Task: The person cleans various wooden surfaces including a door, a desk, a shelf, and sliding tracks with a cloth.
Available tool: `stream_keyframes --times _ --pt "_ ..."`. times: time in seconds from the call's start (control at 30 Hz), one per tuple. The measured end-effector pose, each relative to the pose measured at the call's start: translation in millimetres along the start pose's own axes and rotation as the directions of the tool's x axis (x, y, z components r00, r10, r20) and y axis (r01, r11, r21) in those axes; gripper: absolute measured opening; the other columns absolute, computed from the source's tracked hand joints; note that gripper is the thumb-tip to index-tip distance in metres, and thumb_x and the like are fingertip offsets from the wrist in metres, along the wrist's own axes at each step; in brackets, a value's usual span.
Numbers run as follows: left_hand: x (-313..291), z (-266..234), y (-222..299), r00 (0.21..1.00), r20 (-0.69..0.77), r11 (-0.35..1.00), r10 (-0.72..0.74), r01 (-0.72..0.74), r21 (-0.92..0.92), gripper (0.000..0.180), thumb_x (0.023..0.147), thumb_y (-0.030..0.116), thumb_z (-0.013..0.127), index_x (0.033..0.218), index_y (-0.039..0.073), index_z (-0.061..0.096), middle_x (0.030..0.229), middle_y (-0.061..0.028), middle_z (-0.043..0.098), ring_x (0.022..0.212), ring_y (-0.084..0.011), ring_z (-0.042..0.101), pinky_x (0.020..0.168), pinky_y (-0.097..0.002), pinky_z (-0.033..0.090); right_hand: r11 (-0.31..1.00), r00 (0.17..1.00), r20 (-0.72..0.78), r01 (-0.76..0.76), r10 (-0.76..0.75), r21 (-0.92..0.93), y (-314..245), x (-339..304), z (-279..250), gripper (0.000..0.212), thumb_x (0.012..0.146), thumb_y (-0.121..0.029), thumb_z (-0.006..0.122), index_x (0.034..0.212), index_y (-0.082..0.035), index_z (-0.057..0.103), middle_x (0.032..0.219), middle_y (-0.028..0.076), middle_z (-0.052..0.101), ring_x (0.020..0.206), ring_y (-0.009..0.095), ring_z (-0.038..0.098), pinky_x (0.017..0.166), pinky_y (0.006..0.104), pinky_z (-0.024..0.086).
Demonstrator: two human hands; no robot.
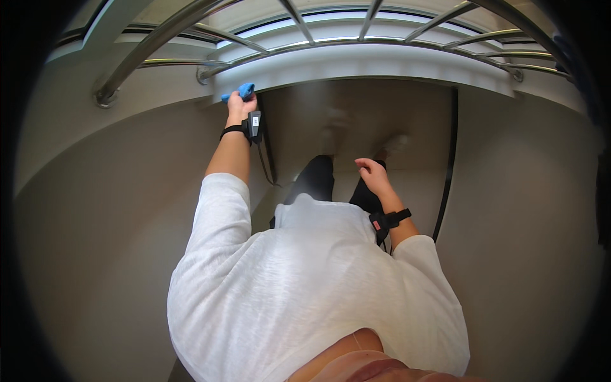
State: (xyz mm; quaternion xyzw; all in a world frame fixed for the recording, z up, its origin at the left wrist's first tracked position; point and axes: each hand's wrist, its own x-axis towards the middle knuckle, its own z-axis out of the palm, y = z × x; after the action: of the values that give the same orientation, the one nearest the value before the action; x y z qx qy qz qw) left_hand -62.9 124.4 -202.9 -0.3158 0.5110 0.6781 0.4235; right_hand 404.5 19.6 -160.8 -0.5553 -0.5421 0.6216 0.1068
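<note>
My left hand [241, 107] reaches forward to the front edge of the white sill, its fingers closed around a blue cloth [239, 93]. The cloth is bunched up and lies against or just above the sill's left end; I cannot tell if it touches. My right hand [374, 176] hangs in front of my body, near my right thigh. Its fingers are loosely bent and apart, with nothing visible in them.
A white window sill [356, 60] curves across the front, with metal railings [305, 32] above it. A dark vertical strip [450, 153] runs down the panel on the right. Black wristbands with small devices sit on both wrists, and a cable [263, 162] hangs from the left one.
</note>
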Motion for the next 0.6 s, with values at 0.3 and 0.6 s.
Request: stream_keyframes --times 0.3,0.6 --pt "-82 85 -222 0.931 0.221 0.957 -0.290 0.285 0.056 0.010 0.086 0.006 0.043 0.096 0.006 0.047 0.086 -0.0076 0.055 0.072 -0.0219 0.056 0.063 -0.0353 0.050 0.998 0.997 -0.060 0.039 -0.042 -0.052 20 -3 -83 0.028 0.080 -0.005 0.053 0.106 -0.005 0.064 0.101 0.012 0.066 0.092 0.023 0.063 0.081 0.0319 0.050" --pt "-147 109 -276 0.578 0.537 0.787 -0.615 0.409 0.462 0.007 0.083 0.006 0.051 0.089 0.003 0.051 0.077 -0.0055 0.057 0.068 -0.0165 0.059 0.067 -0.0300 0.052 1.000 0.991 -0.134 -0.020 0.019 -0.005 67 0 -156 0.029 0.080 -0.004 0.052 0.106 -0.004 0.064 0.098 0.010 0.067 0.089 0.019 0.064 0.079 0.0295 0.050"
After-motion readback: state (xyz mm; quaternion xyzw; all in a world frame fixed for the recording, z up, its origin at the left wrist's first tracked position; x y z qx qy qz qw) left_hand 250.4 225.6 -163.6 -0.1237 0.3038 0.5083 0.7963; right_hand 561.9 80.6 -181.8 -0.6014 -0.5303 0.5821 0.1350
